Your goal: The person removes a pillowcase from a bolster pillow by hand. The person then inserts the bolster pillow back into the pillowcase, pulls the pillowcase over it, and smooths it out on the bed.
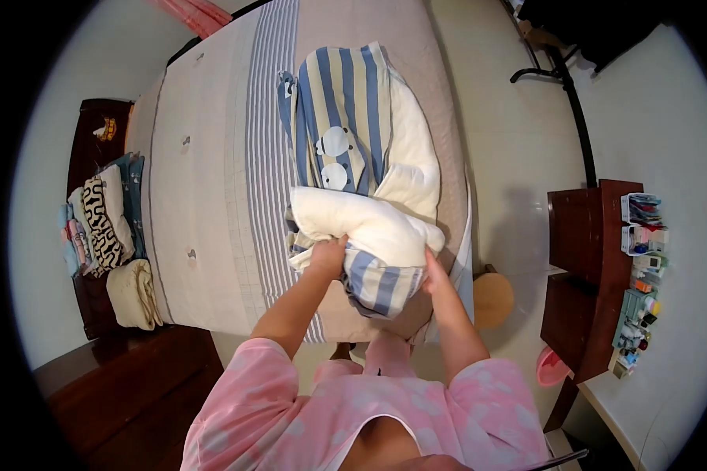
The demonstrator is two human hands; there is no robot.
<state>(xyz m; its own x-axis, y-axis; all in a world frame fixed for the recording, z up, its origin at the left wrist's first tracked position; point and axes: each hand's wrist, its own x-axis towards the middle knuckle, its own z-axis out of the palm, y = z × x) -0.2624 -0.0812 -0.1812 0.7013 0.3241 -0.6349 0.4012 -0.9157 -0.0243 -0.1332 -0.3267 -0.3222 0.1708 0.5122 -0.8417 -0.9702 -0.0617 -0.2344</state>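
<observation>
A thick quilt [369, 224] lies on the bed, with blue and cream stripes and pale round animal prints on one side and plain white on the other. Its near end is folded back over itself, so a white roll crosses the middle. My left hand [329, 257] grips the fold at its left, fingers curled into the cloth beneath the white edge. At the right end of the fold, my right hand [434, 272] holds the bundle's side, some of its fingers hidden by the cloth. A striped part bulges out between both hands.
The bed [212, 180] has a beige sheet with a striped band. Folded textiles [102, 220] and a cream bundle [133, 294] sit at its left. To the right are a round wooden stool [492, 301], a dark red cabinet [577, 235] bearing small items, and a pink basin [552, 366].
</observation>
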